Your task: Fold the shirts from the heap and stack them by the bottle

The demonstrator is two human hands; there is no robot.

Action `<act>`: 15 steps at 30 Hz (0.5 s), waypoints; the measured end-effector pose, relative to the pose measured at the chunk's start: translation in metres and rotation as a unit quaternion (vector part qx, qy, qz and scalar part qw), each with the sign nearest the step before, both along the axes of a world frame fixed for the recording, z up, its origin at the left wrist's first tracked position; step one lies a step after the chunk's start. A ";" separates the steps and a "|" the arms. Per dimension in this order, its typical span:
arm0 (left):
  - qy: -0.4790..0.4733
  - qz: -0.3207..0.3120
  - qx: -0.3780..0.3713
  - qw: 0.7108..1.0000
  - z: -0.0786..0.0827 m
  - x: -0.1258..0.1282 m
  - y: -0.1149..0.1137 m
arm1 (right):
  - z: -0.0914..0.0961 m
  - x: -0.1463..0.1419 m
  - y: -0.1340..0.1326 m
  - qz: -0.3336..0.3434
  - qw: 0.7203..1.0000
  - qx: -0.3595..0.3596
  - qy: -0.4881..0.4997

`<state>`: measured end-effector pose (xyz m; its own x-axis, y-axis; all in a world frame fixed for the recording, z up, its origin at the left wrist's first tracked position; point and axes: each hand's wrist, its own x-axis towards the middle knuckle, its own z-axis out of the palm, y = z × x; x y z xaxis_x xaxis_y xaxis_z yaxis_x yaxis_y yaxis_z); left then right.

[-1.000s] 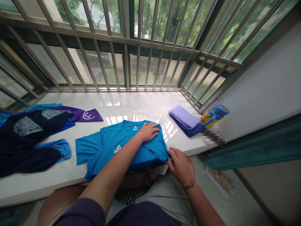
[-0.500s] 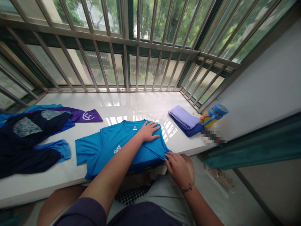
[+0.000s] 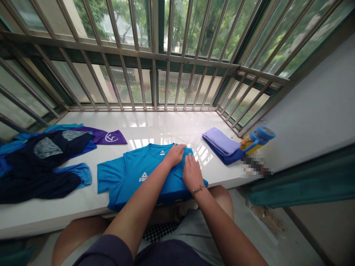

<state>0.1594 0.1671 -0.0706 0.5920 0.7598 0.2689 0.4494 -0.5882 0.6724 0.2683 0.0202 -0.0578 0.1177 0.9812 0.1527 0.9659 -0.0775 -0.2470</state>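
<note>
A blue short-sleeved T-shirt (image 3: 133, 166) lies on the white ledge with its collar towards the window. Its right side is folded inward, and its lower part reaches the ledge's front edge. At the shirt's shoulder, right of the collar, my left hand (image 3: 175, 155) has its fingers bent together on the fabric; the fingertips are partly hidden. My right hand (image 3: 193, 174) lies flat on the folded side with its fingers stretched forward, just beside the left hand. My left forearm covers part of the shirt's front.
Loose dark and blue clothes (image 3: 22, 170) lie heaped on the left, with a purple garment (image 3: 111, 137) among them. Folded lilac cloth (image 3: 223, 141) rests on dark blue cloth at right, near a blue and yellow bottle (image 3: 256, 138). Metal bars (image 3: 138, 53) line the window.
My right hand has moved left and forward from the shirt's right edge onto its folded side. My left hand's spread fingers have drawn together at the shoulder. The view has shifted slightly.
</note>
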 end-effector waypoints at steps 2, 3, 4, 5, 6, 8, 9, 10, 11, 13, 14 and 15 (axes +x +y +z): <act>-0.036 0.057 -0.018 0.998 0.001 -0.002 0.005 | 0.000 -0.008 0.027 -0.043 0.998 -0.034 0.005; -0.042 0.072 -0.019 0.996 0.002 -0.003 0.007 | 0.001 -0.011 0.039 -0.062 0.997 -0.045 0.004; -0.044 0.077 -0.018 0.996 0.002 -0.004 0.009 | 0.002 -0.013 0.049 -0.077 0.996 -0.055 0.001; -0.046 0.079 -0.018 0.996 0.002 -0.005 0.010 | 0.004 -0.014 0.057 -0.085 0.994 -0.067 -0.002; -0.048 0.078 -0.017 0.996 0.002 -0.005 0.010 | 0.005 -0.014 0.063 -0.088 0.993 -0.082 -0.006; -0.051 0.073 -0.012 0.996 0.002 -0.004 0.010 | 0.007 -0.012 0.070 -0.082 0.990 -0.114 -0.014; -0.052 0.072 -0.010 0.996 0.002 -0.003 0.009 | 0.007 -0.011 0.071 -0.077 0.989 -0.127 -0.018; -0.054 0.074 -0.006 0.996 0.002 -0.002 0.007 | 0.008 -0.009 0.072 -0.073 0.988 -0.137 -0.023; -0.055 0.076 -0.002 0.996 0.003 0.000 0.004 | 0.008 -0.007 0.072 -0.071 0.987 -0.143 -0.028; -0.054 0.080 0.008 0.995 0.006 0.003 -0.003 | 0.010 -0.004 0.073 -0.069 0.985 -0.155 -0.034; -0.053 0.080 0.013 0.995 0.007 0.002 -0.008 | 0.010 -0.003 0.073 -0.069 0.984 -0.162 -0.035; -0.051 0.080 0.020 0.995 0.009 0.000 -0.015 | 0.010 -0.003 0.073 -0.069 0.983 -0.166 -0.036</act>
<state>0.1591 0.1523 -0.0614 0.4325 0.8295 0.3534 0.4692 -0.5418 0.6974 0.2655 0.0936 -0.0478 0.2536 0.9538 -0.1612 0.9548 -0.2735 -0.1166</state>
